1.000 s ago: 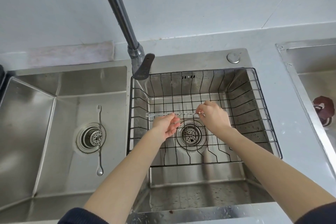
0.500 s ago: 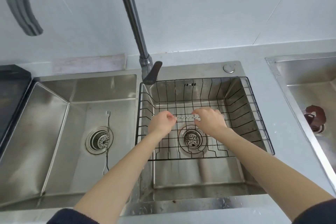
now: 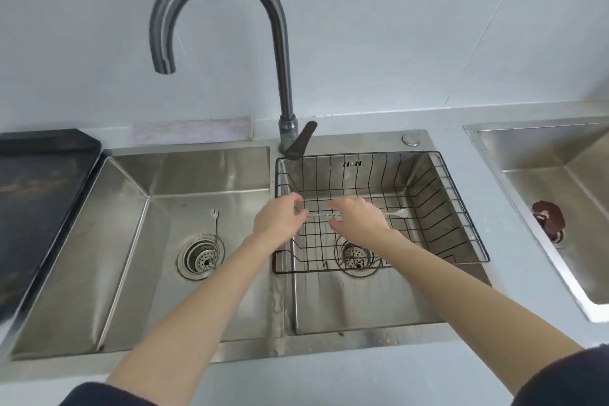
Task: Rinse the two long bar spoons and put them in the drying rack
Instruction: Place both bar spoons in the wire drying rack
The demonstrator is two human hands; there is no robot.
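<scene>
One long bar spoon (image 3: 397, 213) stretches left to right low in the black wire drying rack (image 3: 461, 208) over the right basin. Its bowl shows past my right hand and its twisted shaft shows between my hands. My left hand (image 3: 280, 221) pinches the spoon's left end. My right hand (image 3: 357, 222) hovers over the middle of the shaft with thumb and fingers spread apart. The other bar spoon (image 3: 215, 224) lies on the floor of the left basin, fork end at the back, its lower part crossing the drain strainer (image 3: 201, 257).
A tall curved faucet (image 3: 283, 76) stands between the basins, spout over the left one, with no water running. A dark tray (image 3: 39, 208) lies left of the sink. Another basin (image 3: 560, 194) on the right holds a brown stopper (image 3: 548, 219).
The spoon has gone lower and to the right in the rack, so its bowl now shows beyond my right hand. My right hand's fingers have spread off the shaft. The view has tilted up.
</scene>
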